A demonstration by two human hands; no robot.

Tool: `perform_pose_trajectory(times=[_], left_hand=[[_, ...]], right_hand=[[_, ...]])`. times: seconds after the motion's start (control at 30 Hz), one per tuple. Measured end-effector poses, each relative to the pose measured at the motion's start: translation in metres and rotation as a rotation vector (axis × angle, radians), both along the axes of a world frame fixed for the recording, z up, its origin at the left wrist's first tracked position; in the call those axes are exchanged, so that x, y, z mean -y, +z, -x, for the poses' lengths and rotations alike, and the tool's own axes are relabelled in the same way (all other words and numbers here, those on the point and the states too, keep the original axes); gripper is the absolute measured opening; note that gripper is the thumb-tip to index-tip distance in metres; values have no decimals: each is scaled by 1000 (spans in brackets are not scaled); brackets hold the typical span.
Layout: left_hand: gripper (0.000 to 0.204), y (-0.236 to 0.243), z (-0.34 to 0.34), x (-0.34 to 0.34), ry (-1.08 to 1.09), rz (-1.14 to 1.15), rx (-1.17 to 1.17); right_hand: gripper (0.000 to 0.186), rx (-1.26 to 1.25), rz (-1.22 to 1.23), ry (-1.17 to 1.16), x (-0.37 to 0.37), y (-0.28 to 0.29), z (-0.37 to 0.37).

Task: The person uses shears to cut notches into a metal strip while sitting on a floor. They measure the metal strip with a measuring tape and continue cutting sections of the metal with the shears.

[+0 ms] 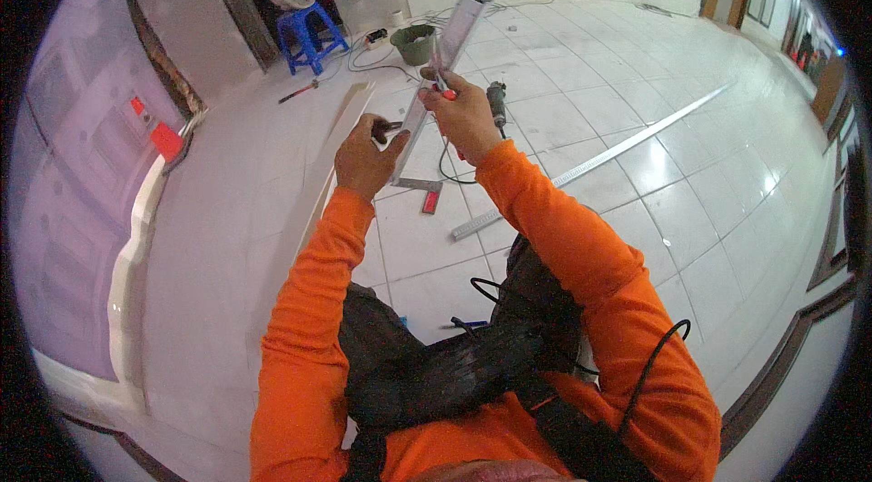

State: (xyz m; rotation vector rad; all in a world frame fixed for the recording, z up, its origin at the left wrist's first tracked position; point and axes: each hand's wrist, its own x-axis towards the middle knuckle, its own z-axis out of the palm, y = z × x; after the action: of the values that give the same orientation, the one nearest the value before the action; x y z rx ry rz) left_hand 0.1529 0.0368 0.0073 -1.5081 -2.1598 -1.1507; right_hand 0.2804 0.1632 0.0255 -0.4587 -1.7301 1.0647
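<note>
A long, pale metal channel (459, 28) is raised at a slant in front of me, its far end tipped up and away. My left hand (366, 158) is closed on its lower part, thumb along the near side. Farther up, my right hand (468, 117) grips a red-handled cutting tool (449, 95) that looks like snips, its metal jaws against the channel. The fingers partly cover the tool, so whether the jaws are closed cannot be seen. Below the channel, a small square with a red handle (431, 201) lies on the tiles.
A power drill (496, 104) with a cord lies beyond my right hand. A long perforated metal strip (627, 144) crosses the floor at right. Pale strips (338, 150) lie at left, near a hammer (298, 91). Farther off are a green bucket (414, 45) and a person on a blue stool (309, 39).
</note>
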Motion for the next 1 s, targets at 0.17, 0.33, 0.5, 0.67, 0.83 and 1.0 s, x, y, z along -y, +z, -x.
perform_pose_trajectory(times=[0.17, 0.33, 0.5, 0.67, 0.83, 1.0], left_hand=[[74, -34, 21, -5, -152, 13, 6], [70, -34, 20, -10, -153, 84, 141], [54, -31, 14, -12, -132, 80, 106], [48, -29, 28, -13, -214, 78, 159], [41, -18, 31, -4, -358, -8, 593], [43, -9, 37, -8, -393, -81, 750]], right_hand=[[31, 65, 199, 180, 17, 11, -4], [34, 110, 22, 211, 30, 12, -3], [32, 129, 42, 264, 37, 12, -6], [31, 253, -55, 255, 39, 20, -11], [25, -40, 47, 288, 37, 23, -12], [25, -162, 649, 396, 21, 22, -14]])
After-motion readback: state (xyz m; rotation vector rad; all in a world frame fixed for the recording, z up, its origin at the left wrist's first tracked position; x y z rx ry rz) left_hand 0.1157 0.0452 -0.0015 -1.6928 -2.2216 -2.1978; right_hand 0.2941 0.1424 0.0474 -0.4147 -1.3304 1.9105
